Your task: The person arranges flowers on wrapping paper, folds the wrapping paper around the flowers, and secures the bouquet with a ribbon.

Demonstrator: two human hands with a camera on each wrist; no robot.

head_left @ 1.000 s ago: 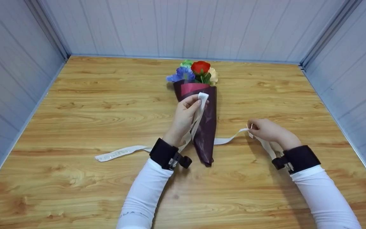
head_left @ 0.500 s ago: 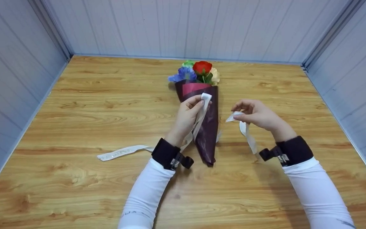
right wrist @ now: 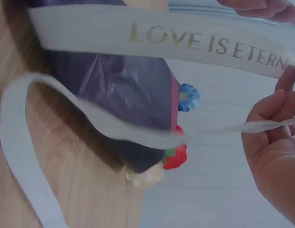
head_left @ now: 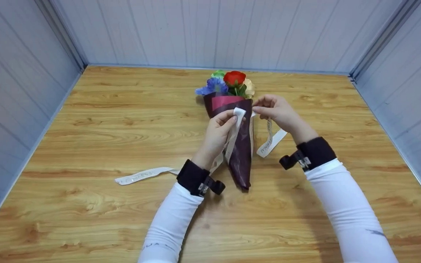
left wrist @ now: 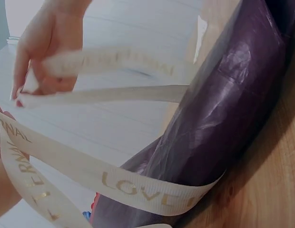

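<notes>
Head view: two grips (head_left: 216,134) (head_left: 279,113) pinch one ribbon (head_left: 234,134) near one bouquet (head_left: 242,146).

The middle of the table (head_left: 97,215) is taken up by the bouquet (head_left: 240,153), and its upper part is crowded by the left hand (head_left: 216,133) and the right hand (head_left: 278,111). Only a narrow gap is left between the hands, bordered by raised strands of ribbon (head_left: 233,136); in the left wrist view an open slot is seen between the strands. Passage below the right hand is hampered by a dangling loop (head_left: 269,145), and near the left wrist by a ribbon tail (head_left: 143,175). Wide room is offered toward the left wall (head_left: 16,84) and right wall (head_left: 408,91), while only a slim strip is left between flowers (head_left: 222,84) and back wall (head_left: 203,33). Between the sleeves (head_left: 174,223), the bouquet's tip can be approached.
</notes>
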